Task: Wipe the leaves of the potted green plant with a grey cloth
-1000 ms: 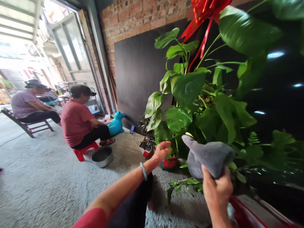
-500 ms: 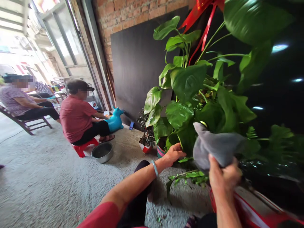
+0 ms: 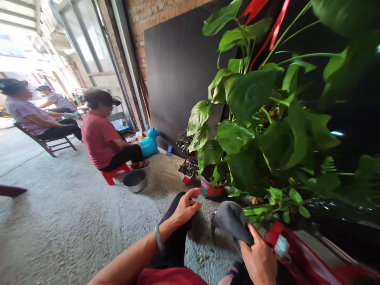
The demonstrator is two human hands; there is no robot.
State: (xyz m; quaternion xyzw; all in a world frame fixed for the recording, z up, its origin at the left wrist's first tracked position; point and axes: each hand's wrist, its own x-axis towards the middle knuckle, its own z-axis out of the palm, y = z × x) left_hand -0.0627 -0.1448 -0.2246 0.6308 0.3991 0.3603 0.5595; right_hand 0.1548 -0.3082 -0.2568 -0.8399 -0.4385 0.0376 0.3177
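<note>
My right hand (image 3: 261,255) grips a grey cloth (image 3: 230,218), bunched up and hanging to the left of my fingers, low over the concrete floor. In front of my knee, my left hand (image 3: 186,208) is empty, with its fingers curved and apart. Close beyond it stands a green pot (image 3: 211,189) with a pink and red band. Above the pot and to the right spreads a tall plant with broad glossy leaves (image 3: 234,136). Low leafy stems (image 3: 274,206) reach out behind the cloth. Neither hand touches the plant.
A red bag (image 3: 299,253) lies beside my right hand. A small potted plant (image 3: 187,170) stands left of the green pot. Farther left are a metal basin (image 3: 135,181), a blue animal-shaped toy (image 3: 150,142), a phone (image 3: 169,150) and a person (image 3: 99,136) on a red stool.
My left hand has let go of the leaf area and drawn back left and down. My right hand has lowered the grey cloth away from the leaves, down and to the left.
</note>
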